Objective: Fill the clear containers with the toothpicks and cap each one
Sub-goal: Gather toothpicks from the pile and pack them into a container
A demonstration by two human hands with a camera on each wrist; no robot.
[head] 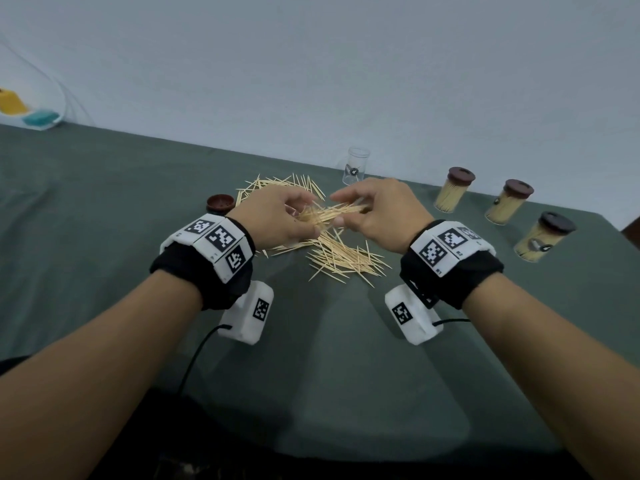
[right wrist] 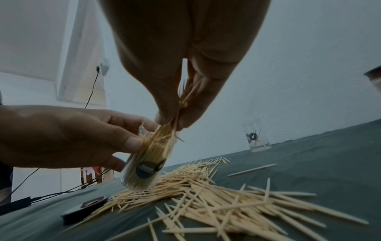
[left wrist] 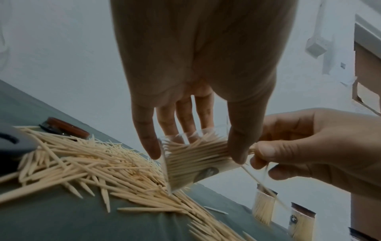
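My left hand [head: 294,220] grips a clear container [left wrist: 191,163], tilted over the table and packed with toothpicks; its fingers curl round the wall. My right hand [head: 346,211] pinches a bundle of toothpicks [head: 332,213] at the container's [right wrist: 144,166] mouth, with their ends inside it. Below both hands a pile of loose toothpicks [head: 346,259] is spread on the green cloth. A loose brown cap [head: 220,203] lies left of the pile. An uncapped clear container [head: 356,166] holding only a few toothpicks stands behind my hands. Three filled, capped containers [head: 453,190] [head: 507,202] [head: 542,237] stand at the right.
The green-covered table [head: 104,202] meets a pale wall at the back, and its right edge runs close past the capped containers. A yellow block [head: 14,103] and a teal object [head: 41,117] sit far left. Black cables [right wrist: 51,194] trail at the left.
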